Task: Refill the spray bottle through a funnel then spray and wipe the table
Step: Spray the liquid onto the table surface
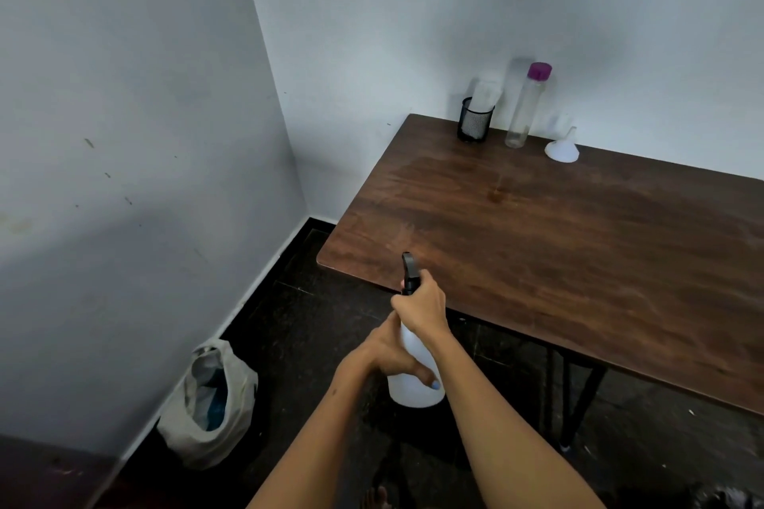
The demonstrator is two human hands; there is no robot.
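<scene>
Cup (475,121), bottle (525,107), funnel (562,147) along table's (578,260) far edge

Brown wooden table (578,260), mesh cup (475,121), clear bottle (524,112), upturned white funnel (562,147) along far edge

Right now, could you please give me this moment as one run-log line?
left hand: grips spray bottle body | right hand: grips its black head | funnel: upside down on table

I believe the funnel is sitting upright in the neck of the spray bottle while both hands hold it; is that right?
Not quite. The head view shows the funnel lying mouth-down on the table near the wall. Both hands, left and right, do hold the spray bottle.
</scene>
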